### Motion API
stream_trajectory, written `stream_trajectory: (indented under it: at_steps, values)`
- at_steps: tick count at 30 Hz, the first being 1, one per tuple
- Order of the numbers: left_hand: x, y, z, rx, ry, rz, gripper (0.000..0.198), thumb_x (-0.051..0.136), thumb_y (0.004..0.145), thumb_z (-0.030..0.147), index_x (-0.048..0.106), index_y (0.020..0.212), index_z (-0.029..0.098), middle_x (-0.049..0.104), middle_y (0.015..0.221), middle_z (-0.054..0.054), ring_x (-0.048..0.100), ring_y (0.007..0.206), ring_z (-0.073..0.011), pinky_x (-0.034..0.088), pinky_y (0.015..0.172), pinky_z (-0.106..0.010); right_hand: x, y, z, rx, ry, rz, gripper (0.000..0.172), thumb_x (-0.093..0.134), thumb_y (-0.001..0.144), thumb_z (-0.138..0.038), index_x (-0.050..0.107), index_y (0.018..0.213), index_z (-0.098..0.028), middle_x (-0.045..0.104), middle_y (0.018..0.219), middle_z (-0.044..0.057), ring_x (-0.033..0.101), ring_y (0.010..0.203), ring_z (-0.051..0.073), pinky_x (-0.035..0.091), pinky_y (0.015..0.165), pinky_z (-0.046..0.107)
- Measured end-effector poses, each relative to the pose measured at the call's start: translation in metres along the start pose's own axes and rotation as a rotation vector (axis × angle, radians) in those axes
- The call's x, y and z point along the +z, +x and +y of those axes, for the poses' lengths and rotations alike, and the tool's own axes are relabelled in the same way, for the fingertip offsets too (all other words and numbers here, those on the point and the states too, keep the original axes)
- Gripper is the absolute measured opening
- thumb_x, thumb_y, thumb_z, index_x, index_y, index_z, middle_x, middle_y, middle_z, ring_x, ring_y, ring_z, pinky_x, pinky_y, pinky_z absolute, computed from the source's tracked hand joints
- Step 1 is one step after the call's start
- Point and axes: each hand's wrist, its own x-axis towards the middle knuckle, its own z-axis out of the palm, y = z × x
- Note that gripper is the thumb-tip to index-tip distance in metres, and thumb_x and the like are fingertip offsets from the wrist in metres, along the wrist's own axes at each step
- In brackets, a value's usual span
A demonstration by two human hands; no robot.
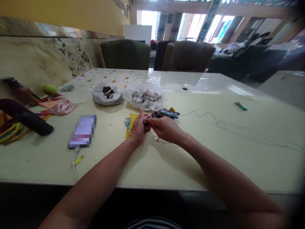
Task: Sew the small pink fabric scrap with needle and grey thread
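Observation:
My left hand (pixel 138 127) and my right hand (pixel 162 128) meet over the middle of the pale table (pixel 214 152). Both pinch a small pink item (pixel 147 118) between their fingertips; what it is I cannot make out. Under the left hand lies a yellow packet (pixel 130 122), and just beyond the right hand are dark colourful wrappers (pixel 166 113). A thin thread (pixel 221 124) runs from near my hands across the table to the right.
Two plastic bags stand behind my hands: one with dark contents (pixel 107 94), one with pale pieces (pixel 145 97). A phone (pixel 82 131) on a cable lies left, beside a dark cylinder (pixel 28 119) and pink cloth (pixel 59 106). A green lighter (pixel 240 106) lies right. Chairs (pixel 188 56) stand behind.

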Motion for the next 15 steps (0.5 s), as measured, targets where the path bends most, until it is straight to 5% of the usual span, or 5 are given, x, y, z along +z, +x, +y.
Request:
stream_trajectory:
  at_steps: [7, 15]
  values:
    - [-0.0009, 0.0017, 0.0057, -0.065, -0.085, -0.005, 0.053, 0.052, 0.099, 0.059, 0.047, 0.068, 0.017, 0.044, 0.055, 0.005, 0.029, 0.037, -0.0030, 0.021, 0.036, -0.016, -0.0086, -0.0031, 0.0057, -0.048, 0.297, 0.286, 0.035, 0.051, 0.092, -0.015, 0.076, 0.116, -0.016, 0.066, 0.067, 0.001, 0.049, 0.056, 0.011, 0.035, 0.061, 0.025]
    - [-0.0050, 0.0059, 0.0038, -0.050, -0.149, 0.008, 0.049, 0.054, 0.099, 0.057, 0.049, 0.071, 0.017, 0.042, 0.053, 0.007, 0.030, 0.036, -0.0034, 0.022, 0.035, -0.015, -0.0015, -0.0015, 0.0058, -0.071, 0.213, 0.319, 0.026, 0.061, 0.093, -0.024, 0.078, 0.113, -0.019, 0.067, 0.066, 0.001, 0.051, 0.057, 0.011, 0.035, 0.061, 0.024]
